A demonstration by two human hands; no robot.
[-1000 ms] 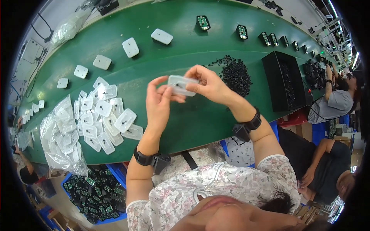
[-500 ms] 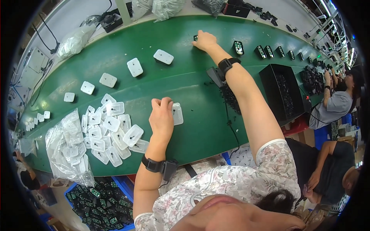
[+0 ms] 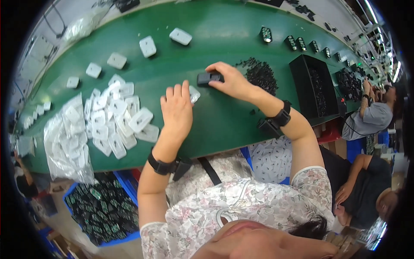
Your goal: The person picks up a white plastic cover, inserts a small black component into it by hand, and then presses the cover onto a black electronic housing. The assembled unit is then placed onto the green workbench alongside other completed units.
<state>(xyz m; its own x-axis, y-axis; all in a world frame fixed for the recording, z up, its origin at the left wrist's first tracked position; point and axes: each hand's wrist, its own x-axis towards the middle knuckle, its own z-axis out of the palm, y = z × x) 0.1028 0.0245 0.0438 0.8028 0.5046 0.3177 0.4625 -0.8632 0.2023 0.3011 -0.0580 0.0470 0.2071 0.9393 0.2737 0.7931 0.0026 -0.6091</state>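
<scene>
My right hand (image 3: 230, 82) is closed around a small black plastic housing (image 3: 208, 78), held over the middle of the green table. My left hand (image 3: 177, 105) lies palm down with its fingers stretched out. Beside its index finger is a translucent white plastic cover (image 3: 194, 94), partly hidden by the hand; whether the thumb touches it I cannot tell. Left of that hand spreads a heap of similar white covers (image 3: 116, 105), each with a dark mark in its middle.
White-covered pieces (image 3: 148, 46) stand spaced in a row along the far left. Open black housings with green circuit boards (image 3: 266, 34) line the far right. Small black parts (image 3: 261, 75) lie in a pile near a black box (image 3: 312, 86). A plastic bag (image 3: 69, 138) sits at the left edge.
My right hand has come back from the far side toward me, bringing the black housing. My left hand's bent fingers have straightened. The whole view has shifted slightly.
</scene>
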